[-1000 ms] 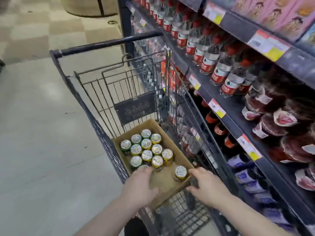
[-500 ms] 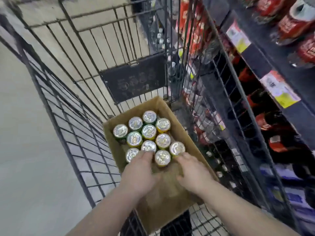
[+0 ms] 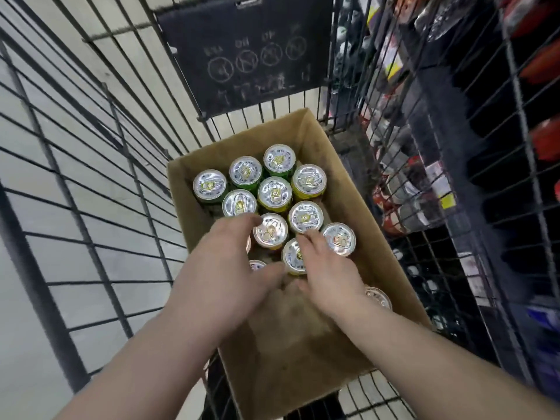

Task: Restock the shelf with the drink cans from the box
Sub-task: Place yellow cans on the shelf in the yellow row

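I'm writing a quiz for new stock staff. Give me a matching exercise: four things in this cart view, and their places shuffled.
Things: 1 black sign plate; 2 brown cardboard box; 3 lone silver-topped can; 4 left hand.
Places: A in the wire cart; B beside the right hand, apart from the can cluster; C on the cart's far wall; D over the cluster's near-left cans.
Pairs: 1-C; 2-A; 3-B; 4-D.

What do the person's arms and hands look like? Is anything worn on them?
The left forearm and the right forearm are bare, with no sleeve in view. The left hand and the right hand wear no gloves; no ring, watch or bracelet shows.
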Action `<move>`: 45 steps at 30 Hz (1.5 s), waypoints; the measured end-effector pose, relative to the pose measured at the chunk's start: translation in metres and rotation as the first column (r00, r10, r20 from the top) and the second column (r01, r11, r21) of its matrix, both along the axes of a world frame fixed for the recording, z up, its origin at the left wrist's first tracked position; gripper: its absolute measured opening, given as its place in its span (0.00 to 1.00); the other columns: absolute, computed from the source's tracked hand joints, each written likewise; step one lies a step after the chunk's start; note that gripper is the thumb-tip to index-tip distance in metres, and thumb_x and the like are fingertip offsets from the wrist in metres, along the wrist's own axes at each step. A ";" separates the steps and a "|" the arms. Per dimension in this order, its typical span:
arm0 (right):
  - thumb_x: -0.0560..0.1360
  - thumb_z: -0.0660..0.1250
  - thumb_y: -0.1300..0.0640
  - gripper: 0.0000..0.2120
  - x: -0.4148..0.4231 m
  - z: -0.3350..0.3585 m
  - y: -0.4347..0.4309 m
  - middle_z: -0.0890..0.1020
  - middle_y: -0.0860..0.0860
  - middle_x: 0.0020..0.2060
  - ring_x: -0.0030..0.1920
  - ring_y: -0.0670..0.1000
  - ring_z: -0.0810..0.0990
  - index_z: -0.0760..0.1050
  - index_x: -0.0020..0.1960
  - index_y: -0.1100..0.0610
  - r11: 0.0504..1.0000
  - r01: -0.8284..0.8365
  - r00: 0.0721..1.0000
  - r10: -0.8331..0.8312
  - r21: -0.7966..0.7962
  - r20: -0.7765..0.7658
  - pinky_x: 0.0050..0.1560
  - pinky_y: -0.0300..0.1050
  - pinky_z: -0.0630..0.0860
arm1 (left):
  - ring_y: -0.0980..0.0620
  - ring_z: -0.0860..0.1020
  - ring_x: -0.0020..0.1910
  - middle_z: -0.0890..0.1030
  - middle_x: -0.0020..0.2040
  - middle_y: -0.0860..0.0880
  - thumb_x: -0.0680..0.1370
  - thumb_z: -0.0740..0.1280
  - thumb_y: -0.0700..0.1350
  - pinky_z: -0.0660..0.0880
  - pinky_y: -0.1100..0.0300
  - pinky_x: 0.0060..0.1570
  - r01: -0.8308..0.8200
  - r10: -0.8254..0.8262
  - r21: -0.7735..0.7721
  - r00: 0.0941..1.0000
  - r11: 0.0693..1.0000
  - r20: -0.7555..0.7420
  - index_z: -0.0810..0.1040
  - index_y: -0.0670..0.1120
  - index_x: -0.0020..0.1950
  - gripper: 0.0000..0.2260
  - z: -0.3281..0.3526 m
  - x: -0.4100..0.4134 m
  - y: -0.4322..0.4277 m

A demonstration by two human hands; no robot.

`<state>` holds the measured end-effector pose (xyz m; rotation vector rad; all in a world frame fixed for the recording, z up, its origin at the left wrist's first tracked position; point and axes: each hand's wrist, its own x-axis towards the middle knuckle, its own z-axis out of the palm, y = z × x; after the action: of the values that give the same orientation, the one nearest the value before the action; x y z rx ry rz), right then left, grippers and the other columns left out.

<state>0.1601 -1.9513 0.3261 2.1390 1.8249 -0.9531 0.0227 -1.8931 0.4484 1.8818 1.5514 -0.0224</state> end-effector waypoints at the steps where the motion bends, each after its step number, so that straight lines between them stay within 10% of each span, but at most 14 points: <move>1: 0.76 0.64 0.52 0.35 -0.002 -0.004 -0.004 0.47 0.51 0.77 0.59 0.59 0.76 0.48 0.75 0.54 1.000 -0.009 1.000 0.008 0.018 0.017 0.49 0.49 0.75 | 0.54 0.71 0.61 0.70 0.65 0.56 0.69 0.72 0.54 0.68 0.61 0.53 -0.012 0.012 0.006 1.000 1.000 0.007 0.68 0.56 0.68 0.29 0.000 0.000 0.001; 19: 0.69 0.71 0.43 0.34 0.005 0.008 -0.003 0.67 0.47 0.68 0.59 0.56 0.76 0.59 0.69 0.50 0.964 0.266 0.951 -0.264 -0.010 -0.161 0.51 0.47 0.73 | 0.56 0.69 0.66 0.68 0.68 0.56 0.70 0.71 0.56 0.66 0.62 0.56 0.094 -0.096 -0.077 0.995 0.993 -0.027 0.65 0.57 0.70 0.30 -0.004 -0.001 -0.001; 26: 0.50 0.76 0.43 0.32 0.020 0.092 -0.022 0.82 0.45 0.48 0.48 0.45 0.82 0.73 0.53 0.45 0.718 0.692 0.451 -0.519 -0.083 -0.726 0.50 0.44 0.79 | 0.59 0.61 0.71 0.62 0.72 0.58 0.53 0.74 0.66 0.62 0.63 0.69 0.338 -0.316 -0.265 0.941 0.903 0.123 0.50 0.58 0.76 0.56 -0.002 0.005 -0.006; 31: 0.52 0.76 0.51 0.36 0.029 0.112 -0.033 0.80 0.48 0.53 0.47 0.45 0.82 0.72 0.60 0.51 0.675 0.664 0.084 -0.495 -0.322 -0.865 0.46 0.38 0.79 | 0.66 0.78 0.49 0.79 0.50 0.63 0.54 0.71 0.62 0.73 0.72 0.47 0.232 -0.101 -0.261 0.895 0.937 0.434 0.66 0.68 0.56 0.32 0.002 0.007 -0.009; 34: 0.61 0.78 0.52 0.31 0.047 0.083 -0.049 0.76 0.47 0.59 0.57 0.47 0.77 0.71 0.61 0.47 0.739 0.649 0.549 -0.620 -0.183 -0.561 0.60 0.44 0.75 | 0.67 0.79 0.44 0.78 0.48 0.68 0.52 0.72 0.61 0.72 0.76 0.41 0.106 0.039 -0.262 0.869 0.959 0.493 0.69 0.67 0.51 0.29 0.005 0.008 -0.007; 37: 0.68 0.73 0.48 0.35 0.053 0.058 -0.062 0.69 0.47 0.67 0.66 0.49 0.70 0.63 0.70 0.49 0.908 0.386 0.900 -0.409 -0.163 -0.149 0.64 0.45 0.69 | 0.64 0.81 0.41 0.81 0.45 0.65 0.52 0.74 0.58 0.74 0.75 0.34 0.025 0.142 -0.298 0.841 0.954 0.523 0.70 0.66 0.51 0.29 0.007 0.009 -0.005; 45: 0.72 0.68 0.55 0.32 0.034 0.019 -0.069 0.64 0.52 0.68 0.68 0.54 0.63 0.56 0.71 0.54 0.970 0.136 0.979 -0.101 -0.200 0.175 0.57 0.48 0.73 | 0.56 0.82 0.41 0.82 0.46 0.59 0.53 0.77 0.55 0.79 0.68 0.37 -0.012 0.169 -0.297 0.843 0.955 0.510 0.72 0.62 0.55 0.33 0.006 0.007 -0.006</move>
<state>0.1940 -2.0202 0.3454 2.1434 1.4647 -0.9192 0.0294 -1.8991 0.4546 1.4232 1.1741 0.2853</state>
